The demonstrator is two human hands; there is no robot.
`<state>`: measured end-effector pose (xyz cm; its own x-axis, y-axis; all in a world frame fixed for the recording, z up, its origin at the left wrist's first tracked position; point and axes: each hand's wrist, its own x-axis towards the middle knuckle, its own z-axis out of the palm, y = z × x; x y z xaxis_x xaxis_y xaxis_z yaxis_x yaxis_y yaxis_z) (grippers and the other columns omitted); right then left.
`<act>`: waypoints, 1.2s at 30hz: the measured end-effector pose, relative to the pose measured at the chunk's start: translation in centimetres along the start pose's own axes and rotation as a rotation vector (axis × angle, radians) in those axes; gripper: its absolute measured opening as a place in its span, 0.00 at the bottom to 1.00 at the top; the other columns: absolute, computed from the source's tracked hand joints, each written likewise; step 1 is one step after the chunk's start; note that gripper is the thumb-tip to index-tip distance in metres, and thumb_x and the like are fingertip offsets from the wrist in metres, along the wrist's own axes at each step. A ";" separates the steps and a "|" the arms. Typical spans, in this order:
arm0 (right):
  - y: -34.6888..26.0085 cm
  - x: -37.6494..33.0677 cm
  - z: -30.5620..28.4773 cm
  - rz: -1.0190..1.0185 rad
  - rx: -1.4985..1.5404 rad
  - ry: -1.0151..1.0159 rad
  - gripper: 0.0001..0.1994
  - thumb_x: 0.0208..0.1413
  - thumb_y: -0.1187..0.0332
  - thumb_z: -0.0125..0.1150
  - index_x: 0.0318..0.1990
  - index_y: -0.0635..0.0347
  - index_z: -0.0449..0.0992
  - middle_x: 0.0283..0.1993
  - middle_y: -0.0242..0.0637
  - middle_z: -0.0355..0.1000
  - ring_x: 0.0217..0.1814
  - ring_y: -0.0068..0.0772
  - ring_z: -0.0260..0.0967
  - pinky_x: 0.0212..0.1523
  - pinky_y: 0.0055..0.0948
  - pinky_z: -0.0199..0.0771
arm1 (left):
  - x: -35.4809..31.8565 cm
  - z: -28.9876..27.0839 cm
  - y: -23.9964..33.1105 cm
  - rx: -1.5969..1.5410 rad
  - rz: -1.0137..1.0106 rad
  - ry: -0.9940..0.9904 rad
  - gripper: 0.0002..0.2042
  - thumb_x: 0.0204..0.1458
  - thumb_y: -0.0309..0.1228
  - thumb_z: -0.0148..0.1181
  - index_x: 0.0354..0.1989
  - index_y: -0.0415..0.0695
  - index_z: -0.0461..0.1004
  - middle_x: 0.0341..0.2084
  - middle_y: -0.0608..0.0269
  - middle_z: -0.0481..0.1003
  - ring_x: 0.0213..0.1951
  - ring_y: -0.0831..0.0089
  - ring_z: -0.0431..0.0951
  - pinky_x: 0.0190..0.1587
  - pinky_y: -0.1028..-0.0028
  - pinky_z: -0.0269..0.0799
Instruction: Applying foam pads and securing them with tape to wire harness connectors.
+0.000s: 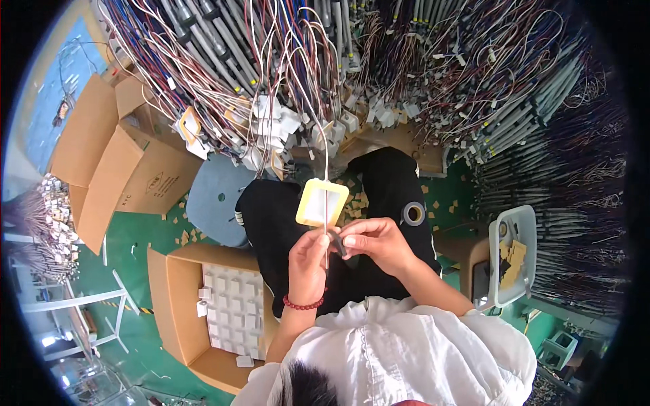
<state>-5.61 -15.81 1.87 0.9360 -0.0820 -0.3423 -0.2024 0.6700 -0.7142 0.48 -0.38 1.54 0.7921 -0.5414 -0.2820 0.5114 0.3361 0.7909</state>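
Between the thumb and fingers of my left hand, which wears a red beaded bracelet, is a thin white cable running down from the bundles above. My right hand meets the left one and pinches a small dark strip against the cable; its exact kind is unclear. Just above my fingers, a square pad with a yellow border and white middle lies behind the cable. A grey tape roll rests on my right trouser leg.
Dense wire bundles hang in front, with white connectors at their ends. Another cable mass fills the right side. An open carton holds rows of white blocks. Further left stand a taller carton and a blue-grey stool. A plastic bin holds yellow pieces.
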 end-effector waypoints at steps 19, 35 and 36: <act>0.0 -0.3 1.5 0.051 0.163 -0.001 0.08 0.57 0.65 0.58 0.30 0.59 0.70 0.22 0.23 0.60 0.20 0.17 0.56 0.24 0.20 0.62 | 0.6 -0.6 -0.8 -0.235 -0.117 -0.084 0.10 0.59 0.32 0.52 0.42 0.38 0.73 0.39 0.63 0.74 0.40 0.77 0.72 0.46 0.75 0.67; 2.0 0.5 2.5 -0.641 -0.874 0.387 0.03 0.51 0.76 0.60 0.31 0.66 0.73 0.23 0.34 0.68 0.22 0.21 0.63 0.22 0.21 0.61 | -0.2 0.6 -1.1 -0.011 0.006 0.038 0.10 0.58 0.30 0.53 0.41 0.36 0.74 0.45 0.64 0.74 0.25 0.89 0.62 0.27 0.86 0.56; 2.1 0.5 2.5 -0.642 -0.874 0.390 0.03 0.51 0.76 0.60 0.31 0.66 0.73 0.23 0.34 0.68 0.22 0.21 0.63 0.22 0.21 0.61 | 0.0 0.8 -1.2 -0.010 0.005 0.036 0.10 0.58 0.30 0.53 0.41 0.36 0.74 0.45 0.64 0.74 0.25 0.89 0.62 0.27 0.86 0.56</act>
<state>-4.85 -12.58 1.73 0.8171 -0.5473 0.1810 0.0066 -0.3052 -0.9523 -0.41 -1.36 1.06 0.8062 -0.5117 -0.2971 0.5102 0.3468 0.7870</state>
